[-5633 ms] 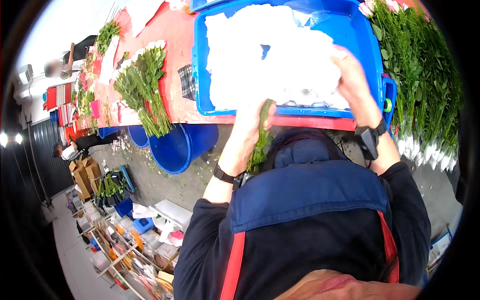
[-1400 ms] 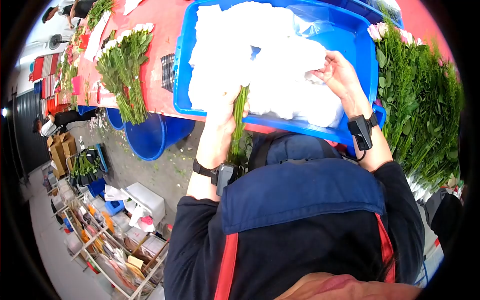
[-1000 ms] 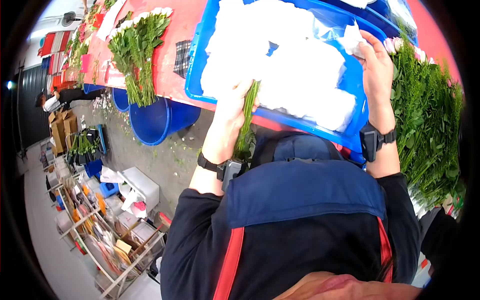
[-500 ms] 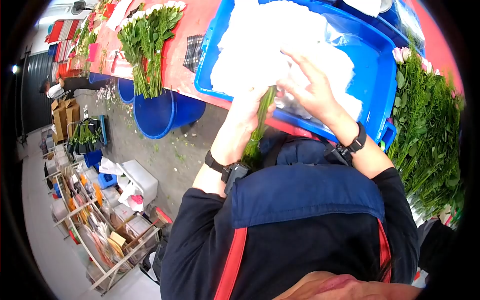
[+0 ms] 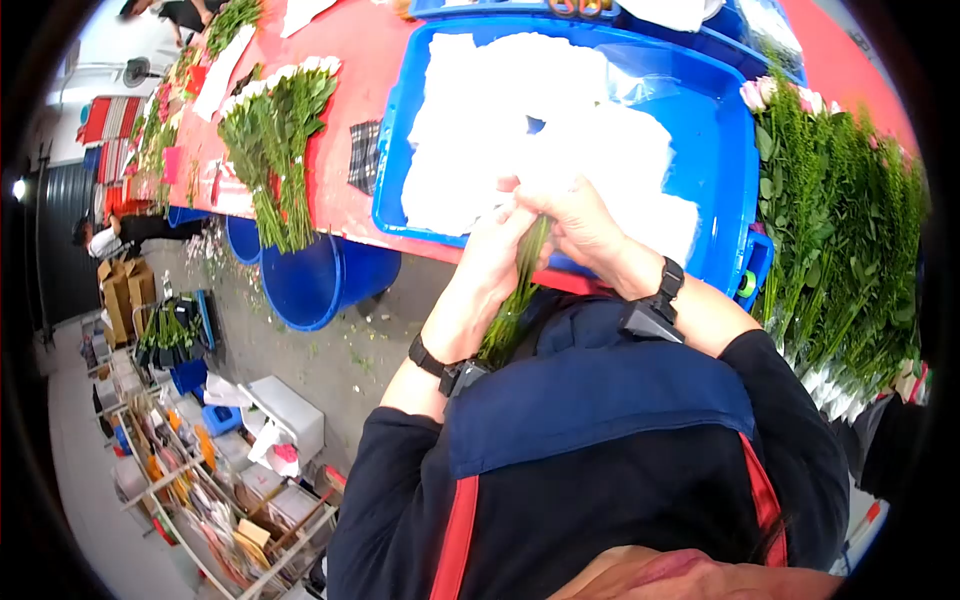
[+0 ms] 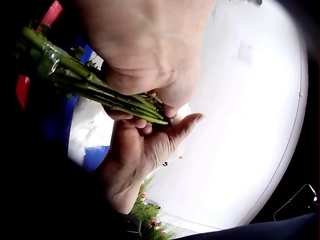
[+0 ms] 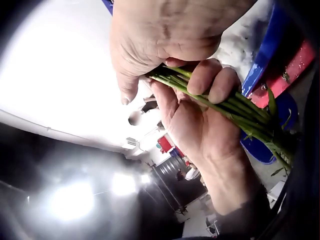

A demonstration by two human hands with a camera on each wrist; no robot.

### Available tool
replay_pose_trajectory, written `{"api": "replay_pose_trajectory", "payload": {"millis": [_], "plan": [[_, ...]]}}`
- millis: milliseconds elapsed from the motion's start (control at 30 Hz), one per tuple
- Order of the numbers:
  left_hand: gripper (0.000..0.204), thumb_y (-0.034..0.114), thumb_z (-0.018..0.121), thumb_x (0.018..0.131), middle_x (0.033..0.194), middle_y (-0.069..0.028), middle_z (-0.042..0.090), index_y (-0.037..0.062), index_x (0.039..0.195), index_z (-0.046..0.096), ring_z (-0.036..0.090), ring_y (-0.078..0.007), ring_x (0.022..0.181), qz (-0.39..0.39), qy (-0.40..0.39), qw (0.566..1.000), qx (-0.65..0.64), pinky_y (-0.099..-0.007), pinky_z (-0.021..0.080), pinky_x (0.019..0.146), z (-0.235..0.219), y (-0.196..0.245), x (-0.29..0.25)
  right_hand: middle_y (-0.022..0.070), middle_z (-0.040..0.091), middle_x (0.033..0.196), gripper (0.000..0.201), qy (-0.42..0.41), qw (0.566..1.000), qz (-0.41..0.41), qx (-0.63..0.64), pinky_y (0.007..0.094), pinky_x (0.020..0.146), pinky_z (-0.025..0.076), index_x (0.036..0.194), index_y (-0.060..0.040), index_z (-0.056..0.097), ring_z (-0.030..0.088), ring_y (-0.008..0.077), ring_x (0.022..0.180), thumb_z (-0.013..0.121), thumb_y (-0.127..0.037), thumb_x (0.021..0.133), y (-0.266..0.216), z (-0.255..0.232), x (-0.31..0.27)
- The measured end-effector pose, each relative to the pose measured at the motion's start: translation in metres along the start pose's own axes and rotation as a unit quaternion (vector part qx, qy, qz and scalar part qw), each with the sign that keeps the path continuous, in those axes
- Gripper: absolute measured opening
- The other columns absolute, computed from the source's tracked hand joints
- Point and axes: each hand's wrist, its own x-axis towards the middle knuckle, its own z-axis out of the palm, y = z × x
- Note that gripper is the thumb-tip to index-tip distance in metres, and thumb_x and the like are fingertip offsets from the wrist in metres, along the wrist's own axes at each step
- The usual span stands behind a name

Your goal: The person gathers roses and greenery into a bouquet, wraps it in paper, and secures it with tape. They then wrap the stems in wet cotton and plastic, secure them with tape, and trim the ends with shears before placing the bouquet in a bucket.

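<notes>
My left hand (image 5: 488, 255) grips a bundle of green stems (image 5: 518, 290) near their cut ends; its fingers curl round them in the right wrist view. Around the cut ends (image 6: 159, 117) is my right hand (image 5: 600, 240), its thumb stretched out in the left wrist view and its other fingers partly hidden. Whether it holds a white piece there cannot be told. Both hands meet over the near edge of a blue tray (image 5: 715, 170), where overexposed white material (image 5: 610, 150) lies.
White flowers (image 5: 275, 150) lie to the left on the red table (image 5: 350, 60). Pink roses with long greenery (image 5: 840, 230) are at the right. A blue bucket (image 5: 320, 285) stands below the table's edge, and scissors (image 5: 578, 6) lie beyond the tray.
My right hand went to the tray's far right, lifted a white piece, then came back left and now meets my left hand at the stem ends. My left hand has kept its grip.
</notes>
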Motion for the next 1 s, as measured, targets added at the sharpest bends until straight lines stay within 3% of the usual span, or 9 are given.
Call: {"api": "replay_pose_trajectory", "payload": {"millis": [33,133,333,400,467,567,667,900,1000], "plan": [[0.028,0.030,0.054,0.095,0.073,-0.0037,0.058,0.0028,0.092,0.058,0.053,-0.0119,0.059,0.010,-0.018,1.000,0.014,-0.0237,0.041,0.050,-0.001,-0.002,0.001,0.0083,0.064,0.089,0.030,-0.007,0.999,0.033,-0.031,0.0261,0.053,0.053,0.108,0.0004,0.059,0.063,0.0161,0.073,0.066,-0.014,0.083,-0.002,-0.002,0.000],[0.030,0.031,0.059,0.092,0.077,-0.0063,0.060,0.0013,0.095,0.059,0.056,-0.0144,0.062,0.027,-0.064,0.998,0.011,-0.0254,0.044,0.053,-0.006,-0.002,0.001,0.0083,0.065,0.087,0.022,0.012,0.997,0.065,-0.043,0.0261,0.064,0.052,0.102,-0.0012,0.061,0.063,0.0155,0.077,0.067,-0.014,0.084,-0.005,-0.009,0.004],[0.021,0.021,0.059,0.093,0.079,-0.0080,0.064,-0.0001,0.094,0.063,0.056,-0.0120,0.058,0.016,0.067,0.995,0.071,-0.0246,0.045,0.051,-0.012,0.016,-0.002,0.0063,0.065,0.089,0.028,-0.049,0.993,0.099,-0.027,0.0281,0.068,0.051,0.105,-0.0014,0.062,0.063,0.0148,0.082,0.063,-0.024,0.088,-0.004,-0.024,0.029],[0.021,0.018,0.060,0.092,0.086,-0.0112,0.068,-0.0019,0.096,0.063,0.056,-0.0112,0.057,0.042,0.097,0.991,0.080,-0.0239,0.045,0.050,-0.023,0.025,-0.002,0.0069,0.066,0.090,0.030,0.011,0.987,0.019,-0.162,0.0293,0.068,0.050,0.107,-0.0022,0.063,0.063,0.0153,0.084,0.061,-0.026,0.089,-0.025,-0.046,0.052],[0.019,0.016,0.061,0.091,0.084,-0.0110,0.067,-0.0022,0.096,0.062,0.056,-0.0105,0.057,0.066,0.109,0.988,0.090,-0.0229,0.044,0.050,-0.036,0.035,-0.004,0.0096,0.067,0.096,0.029,0.153,0.872,-0.096,-0.454,0.0318,0.074,0.051,0.105,-0.0023,0.065,0.064,0.0178,0.088,0.060,-0.025,0.087,-0.062,-0.091,0.083],[0.022,0.020,0.063,0.090,0.079,-0.0069,0.064,-0.0003,0.098,0.061,0.055,-0.0102,0.056,0.087,0.143,0.977,0.128,-0.0228,0.044,0.050,-0.044,0.036,-0.002,0.0165,0.068,0.095,0.028,0.292,0.578,-0.087,-0.757,0.0364,0.078,0.051,0.095,-0.0019,0.069,0.066,0.0270,0.086,0.061,-0.022,0.078,-0.079,-0.155,0.118],[0.020,0.017,0.063,0.090,0.076,-0.0050,0.062,-0.0010,0.098,0.059,0.053,-0.0088,0.056,0.078,0.121,0.980,0.140,-0.0220,0.041,0.049,-0.051,0.039,-0.004,0.0174,0.068,0.085,0.026,0.259,0.622,-0.011,-0.738,0.0395,0.074,0.051,0.086,-0.0022,0.070,0.065,0.0333,0.079,0.062,-0.022,0.073,-0.070,-0.170,0.138],[0.020,0.019,0.058,0.094,0.088,-0.0074,0.068,0.0014,0.103,0.060,0.050,-0.0057,0.059,0.045,0.074,0.993,0.085,-0.0204,0.040,0.052,-0.077,0.051,-0.014,0.0160,0.069,0.090,0.028,0.349,0.672,-0.051,-0.651,0.0418,0.072,0.050,0.092,-0.0084,0.072,0.065,0.0345,0.082,0.065,-0.024,0.069,-0.058,-0.183,0.136],[0.021,0.019,0.058,0.094,0.089,-0.0073,0.067,0.0013,0.105,0.060,0.050,-0.0062,0.059,0.049,0.078,0.993,0.075,-0.0208,0.041,0.053,-0.085,0.053,-0.015,0.0155,0.069,0.089,0.029,0.353,0.623,-0.099,-0.691,0.0409,0.072,0.051,0.092,-0.0078,0.072,0.065,0.0342,0.081,0.069,-0.024,0.068,-0.047,-0.179,0.139]]}}
